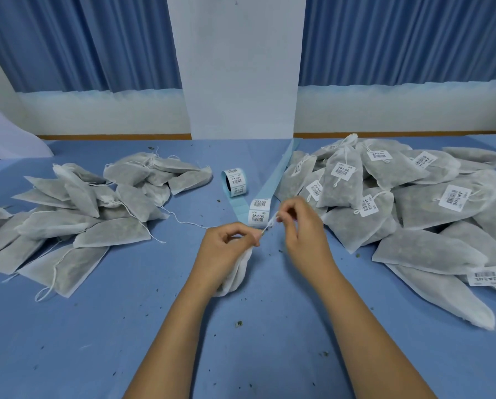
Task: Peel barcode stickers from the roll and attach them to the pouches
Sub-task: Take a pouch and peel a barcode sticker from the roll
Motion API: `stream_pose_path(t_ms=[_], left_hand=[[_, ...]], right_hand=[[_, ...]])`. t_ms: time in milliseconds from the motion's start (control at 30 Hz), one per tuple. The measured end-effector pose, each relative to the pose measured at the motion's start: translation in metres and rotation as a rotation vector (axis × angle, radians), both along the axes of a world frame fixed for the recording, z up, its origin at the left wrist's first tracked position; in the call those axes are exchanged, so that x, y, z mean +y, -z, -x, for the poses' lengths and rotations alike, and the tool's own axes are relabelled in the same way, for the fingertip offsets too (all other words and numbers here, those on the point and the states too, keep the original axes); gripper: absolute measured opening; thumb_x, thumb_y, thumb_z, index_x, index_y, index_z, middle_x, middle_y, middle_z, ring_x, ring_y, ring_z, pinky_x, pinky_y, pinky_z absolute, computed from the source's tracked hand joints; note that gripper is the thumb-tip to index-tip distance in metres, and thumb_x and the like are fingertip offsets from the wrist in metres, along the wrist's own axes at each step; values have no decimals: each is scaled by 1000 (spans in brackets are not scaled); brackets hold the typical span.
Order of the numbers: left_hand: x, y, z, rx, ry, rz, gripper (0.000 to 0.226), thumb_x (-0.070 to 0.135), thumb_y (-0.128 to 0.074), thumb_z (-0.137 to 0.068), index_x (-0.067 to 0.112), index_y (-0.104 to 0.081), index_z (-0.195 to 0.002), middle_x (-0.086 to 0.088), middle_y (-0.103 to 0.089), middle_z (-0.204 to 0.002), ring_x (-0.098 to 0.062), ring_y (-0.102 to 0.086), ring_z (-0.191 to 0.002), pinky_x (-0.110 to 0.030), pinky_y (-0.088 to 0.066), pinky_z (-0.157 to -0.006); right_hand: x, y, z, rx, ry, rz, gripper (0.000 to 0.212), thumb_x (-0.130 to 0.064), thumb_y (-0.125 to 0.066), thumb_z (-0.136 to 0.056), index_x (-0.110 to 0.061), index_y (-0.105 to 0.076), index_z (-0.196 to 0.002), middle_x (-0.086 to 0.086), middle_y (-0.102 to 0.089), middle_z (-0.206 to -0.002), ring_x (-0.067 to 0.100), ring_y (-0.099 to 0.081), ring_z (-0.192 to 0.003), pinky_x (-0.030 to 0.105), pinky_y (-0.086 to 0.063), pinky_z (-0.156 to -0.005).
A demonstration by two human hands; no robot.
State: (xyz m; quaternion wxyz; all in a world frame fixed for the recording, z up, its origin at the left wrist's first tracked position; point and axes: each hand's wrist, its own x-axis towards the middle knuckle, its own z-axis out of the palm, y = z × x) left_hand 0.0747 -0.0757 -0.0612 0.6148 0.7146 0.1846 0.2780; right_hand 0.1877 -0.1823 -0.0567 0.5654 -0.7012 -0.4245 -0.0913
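Observation:
My left hand [223, 249] grips the gathered neck of a white mesh pouch [236, 276] that hangs below it over the table. My right hand [301, 226] pinches the pouch's drawstring [271, 223], stretched between the two hands. Behind them stands the sticker roll [235, 181], with its blue backing strip [246, 207] trailing toward me and carrying two barcode stickers [259, 211]. A pile of unlabelled pouches [91, 208] lies on the left. On the right is a pile of pouches bearing barcode stickers [399, 194].
The blue table [255, 341] is speckled with dark herb crumbs. A spent length of backing strip [284, 165] runs back to the white pillar [241, 82]. Blue curtains hang behind. White fabric [7, 133] sits at the far left.

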Motion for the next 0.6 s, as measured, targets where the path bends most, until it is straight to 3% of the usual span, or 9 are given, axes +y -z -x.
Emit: stream_pose_path(t_ms=[100,167,233,300,467,600], left_hand=[[7,-1,6,138,88,-96,20,23,-67,-86,21,-73,-67,8,-64,-61,1,-55,-56,-6,-40,-57],[13,0,10,198,106,-180,29,29,-64,-90,27,-70,-61,11,-58,-56,4,-48,-53,-5,-36,-54],[19,-1,14,293,128,-261,24,33,-66,-88,28,-72,-65,11,-63,-61,3,-50,-56,-10,-37,-56],[22,0,15,354,174,-215,17,37,-72,-82,23,-73,-73,4,-69,-69,-2,-57,-61,-13,-41,-59],[21,9,4,397,-33,-251,26,29,-71,-82,19,-59,-62,10,-50,-55,-6,-43,-51,-14,-31,-46],[26,9,0,277,-301,-113,27,23,-62,-87,15,-48,-65,-1,-45,-62,-16,-40,-59,-27,-30,-54]], right_hand=[[-5,-1,-17,162,140,-53,16,0,-42,-95,-10,-46,-83,3,-53,-75,19,-53,-72,28,-42,-71],[-9,-1,-26,232,185,-67,14,-2,-44,-95,-9,-47,-84,4,-54,-72,10,-53,-66,19,-41,-65],[-14,-2,-35,312,226,-108,12,-2,-47,-94,-8,-52,-84,5,-57,-73,2,-53,-62,11,-41,-62],[-17,-5,-39,399,233,-182,13,-1,-53,-90,-9,-56,-81,3,-60,-72,1,-56,-61,14,-44,-64],[-11,-18,-8,454,-33,-423,18,6,-63,-82,-10,-60,-76,-2,-64,-67,8,-62,-60,16,-49,-60],[1,-14,20,352,-293,-273,21,8,-69,-76,-12,-62,-76,-8,-66,-71,6,-62,-68,14,-48,-68]])
